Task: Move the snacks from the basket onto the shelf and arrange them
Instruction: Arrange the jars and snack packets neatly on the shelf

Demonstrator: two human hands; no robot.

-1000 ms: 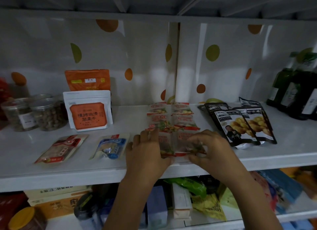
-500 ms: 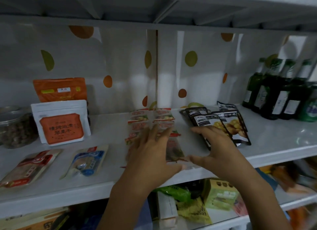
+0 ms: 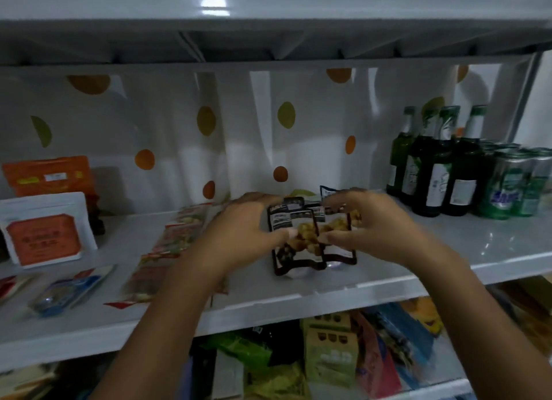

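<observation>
A: Position and axis of the black glossy snack pouches?
B: Middle of white shelf, overlapping. Long axis runs front-to-back, tops toward back wall.
A: Grip?
B: Sides grasped by left hand and right hand, thumbs on front faces.

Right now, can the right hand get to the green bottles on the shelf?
Probably yes: the green bottles stand just right of the right hand, nothing between, though it grips the black packets.

Both bare forearms reach forward, the left grip and right grip facing each other (thumbs toward the middle), fingers of each curled round the dark packets.
</observation>
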